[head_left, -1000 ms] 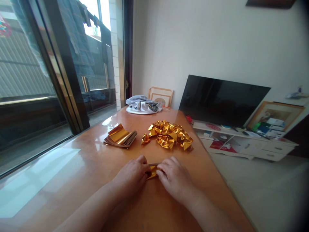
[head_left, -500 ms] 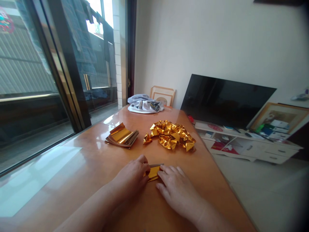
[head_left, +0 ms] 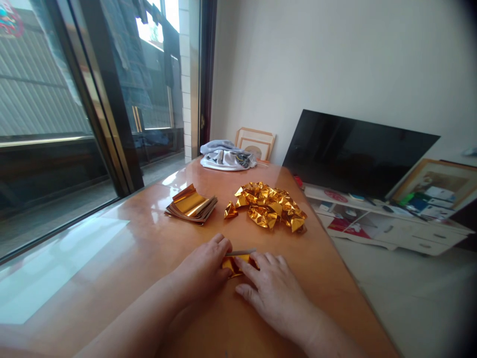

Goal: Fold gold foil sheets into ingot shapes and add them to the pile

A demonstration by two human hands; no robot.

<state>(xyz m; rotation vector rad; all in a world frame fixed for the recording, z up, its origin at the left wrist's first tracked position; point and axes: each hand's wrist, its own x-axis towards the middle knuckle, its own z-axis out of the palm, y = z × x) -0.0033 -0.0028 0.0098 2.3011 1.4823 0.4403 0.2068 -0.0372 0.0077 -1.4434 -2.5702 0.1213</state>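
I sit at the long wooden table [head_left: 122,258], and everything I place here I place from the heap of folded gold pieces [head_left: 269,206] lying on its far half. Left of that heap, just apart from it, lies the stack of flat gold sheets [head_left: 192,206], its top sheet curling up. Beyond the heap, at the far end of the table, rests a bundle of grey cloth [head_left: 227,158]. Off the table's right edge, behind the heap, a dark television [head_left: 354,154] leans against the wall.

Nearer to me than the heap, about in line with its left end, is the small gold sheet [head_left: 238,261] I am folding. It lies flat on the wood, and a thin pale edge shows along its far side. My left hand [head_left: 203,268] is curled, with its fingertips bearing down on the sheet's left end. My right hand [head_left: 274,291] lies spread and nearly flat, its fingers [head_left: 248,268] pressing on the sheet's right part; neither hand grips it, both pin it to the table.

To fold well, I judge that I should hold one end firmly, run a fingertip along the crease from the middle outward, and keep the edges matched, since foil like this slips and springs back.
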